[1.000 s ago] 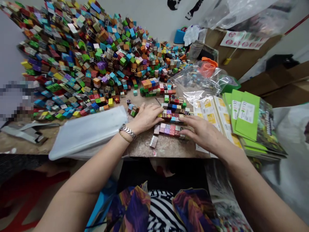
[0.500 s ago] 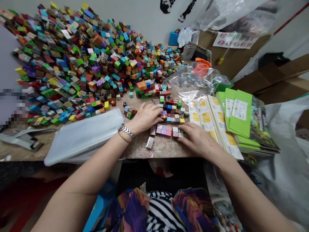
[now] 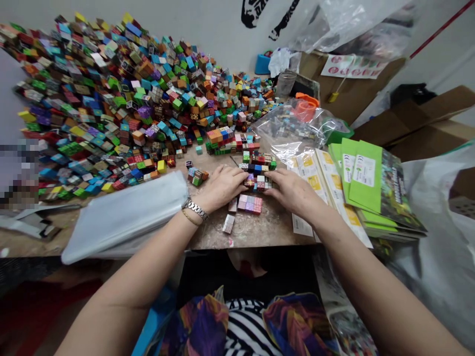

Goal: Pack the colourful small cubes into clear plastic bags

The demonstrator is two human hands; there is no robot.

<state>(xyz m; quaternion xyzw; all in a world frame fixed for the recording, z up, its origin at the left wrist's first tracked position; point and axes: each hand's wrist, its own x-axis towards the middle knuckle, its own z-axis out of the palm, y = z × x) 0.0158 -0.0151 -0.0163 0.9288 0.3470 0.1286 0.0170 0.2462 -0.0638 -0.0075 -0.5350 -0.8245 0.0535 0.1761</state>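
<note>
My left hand lies over the table with thumb and fingers bent against the left end of a stacked row of patterned cubes. Opposite it, my right hand pinches a short block of whitish and pink cubes against the front of that row. Just in front, a pink and lilac strip of cubes rests on the tabletop. A whitish cube piece lies nearer the edge, and a brown piece is partly under my left hand. Behind the hands sit more cube rows.
A huge heap of coloured cubes covers the back left. Clear plastic bags lie left of my hands. On the right are yellow-and-white sticker sheets and green booklets. A transparent bag lies behind.
My right hand has moved away from the table's edge, carrying the short whitish and pink block from beside the lilac strip to the row behind. My left hand stays near the row's left end.
</note>
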